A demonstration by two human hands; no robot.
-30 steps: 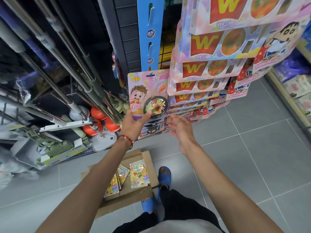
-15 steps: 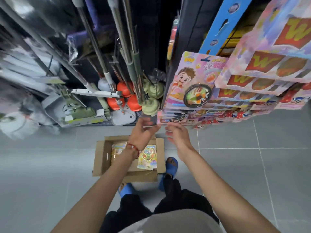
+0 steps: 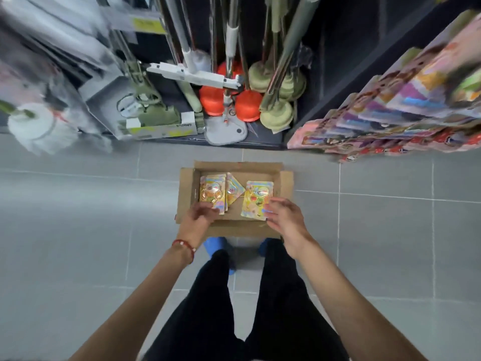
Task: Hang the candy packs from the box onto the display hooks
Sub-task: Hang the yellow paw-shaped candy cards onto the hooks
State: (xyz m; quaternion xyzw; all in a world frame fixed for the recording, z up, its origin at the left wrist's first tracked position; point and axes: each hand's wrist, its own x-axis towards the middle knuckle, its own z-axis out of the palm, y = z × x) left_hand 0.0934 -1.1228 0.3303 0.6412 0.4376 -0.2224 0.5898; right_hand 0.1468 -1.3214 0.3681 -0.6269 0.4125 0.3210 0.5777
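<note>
Glossy rectangular candy packs are laid flat in a shallow cardboard box on grey floor tiles. The left hand is curled at the stack's near edge, and a grip cannot be told. The right hand fingers are loosely spread against a single pack. Orange rubber plungers are stood beyond the fingers. Both hands, earlier raised at the display, are now lowered.

Bright, even indoor light, dull sheen on the grey floor, strong wide-angle bending toward the edges, heavy blur on the hanging packs and white mop, cardboard box fairly sharp
</note>
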